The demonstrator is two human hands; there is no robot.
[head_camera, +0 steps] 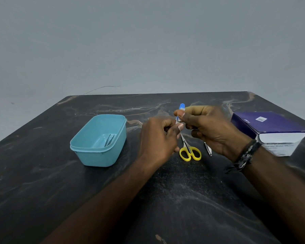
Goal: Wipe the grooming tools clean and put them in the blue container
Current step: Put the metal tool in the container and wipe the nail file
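A slim blue-handled tool, perhaps a nail file, stands upright between both hands above the table. My right hand pinches its upper part between thumb and forefinger. My left hand pinches it lower down, where a bit of white shows at the fingertips. The blue container sits to the left with metal tweezers lying inside. Yellow-handled scissors lie on the table under my hands, and a metal nail clipper lies just right of them.
A purple and white box of alcohol swabs stands at the right edge of the dark marbled table. A grey wall rises behind the table's far edge. A dark bracelet circles my right wrist.
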